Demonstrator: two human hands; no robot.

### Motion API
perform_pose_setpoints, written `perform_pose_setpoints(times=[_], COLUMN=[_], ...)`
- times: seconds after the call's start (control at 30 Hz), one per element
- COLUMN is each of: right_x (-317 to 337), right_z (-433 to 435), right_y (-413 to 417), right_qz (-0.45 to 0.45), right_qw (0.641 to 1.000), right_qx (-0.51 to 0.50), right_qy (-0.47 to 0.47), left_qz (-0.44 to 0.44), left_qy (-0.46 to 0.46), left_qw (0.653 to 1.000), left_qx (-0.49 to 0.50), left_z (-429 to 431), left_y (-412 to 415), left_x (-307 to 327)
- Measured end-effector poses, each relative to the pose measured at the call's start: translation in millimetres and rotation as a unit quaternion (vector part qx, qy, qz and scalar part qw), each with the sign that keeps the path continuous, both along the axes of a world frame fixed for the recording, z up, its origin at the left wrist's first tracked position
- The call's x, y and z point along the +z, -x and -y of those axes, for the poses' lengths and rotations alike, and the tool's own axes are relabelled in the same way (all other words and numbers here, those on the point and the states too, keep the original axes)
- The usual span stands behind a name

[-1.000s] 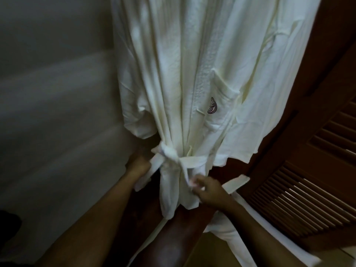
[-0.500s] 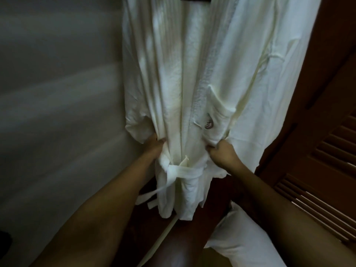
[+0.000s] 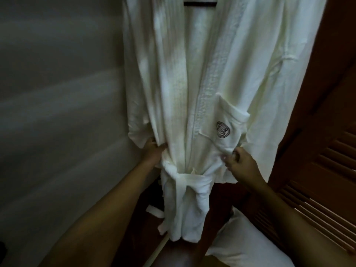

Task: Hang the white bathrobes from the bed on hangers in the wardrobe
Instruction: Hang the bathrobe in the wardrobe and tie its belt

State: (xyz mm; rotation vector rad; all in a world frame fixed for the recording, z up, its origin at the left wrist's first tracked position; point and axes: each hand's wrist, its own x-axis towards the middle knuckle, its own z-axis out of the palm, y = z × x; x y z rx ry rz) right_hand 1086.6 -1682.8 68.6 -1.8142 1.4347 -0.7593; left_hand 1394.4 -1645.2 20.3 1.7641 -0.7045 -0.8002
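Head view. Robe [image 3: 192,93] hangs from a dark hanger [image 3: 200,4] in the wardrobe, with its belt [image 3: 190,179] knotted at the waist. Left hand [image 3: 153,153] grips the robe's edge above the knot, fingers curled into the cloth. Right hand [image 3: 240,164] pinches a fold under the pocket [image 3: 229,120], fingers bent together. Louvred door [image 3: 327,170] at right.

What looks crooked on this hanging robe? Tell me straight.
On the robe, the belt is knotted left of the middle, and one loose end juts sideways at the lower left. The pocket gapes and tilts. The left hand and right hand grip the robe at the waist. No tear or stain shows.
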Motion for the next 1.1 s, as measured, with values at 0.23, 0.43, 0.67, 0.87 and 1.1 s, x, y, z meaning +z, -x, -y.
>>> perform_pose_setpoints(times=[0.23,0.43,0.67,0.87,1.1], right_x=[78,175,281,339,355], right_z=[-13,0,43,72,88], right_y=[-24,-24,-21,-23,-21], right_qz=[0.108,0.146,0.055,0.004,-0.003], right_qw=[0.982,0.938,0.876,0.902,0.936], right_qx=[-0.017,-0.004,-0.028,0.007,0.099], right_qy=[0.152,0.314,0.477,0.432,0.337], left_qz=[0.182,0.308,0.300,0.288,0.289], left_qy=[0.081,0.043,0.254,0.273,0.214], left_qw=[0.969,0.946,0.918,0.918,0.930], left_qx=[0.149,0.092,0.054,0.021,-0.074], left_z=[8,-5,17,56,73], left_y=[4,16,67,102,109], left_x=[88,176,292,358,381])
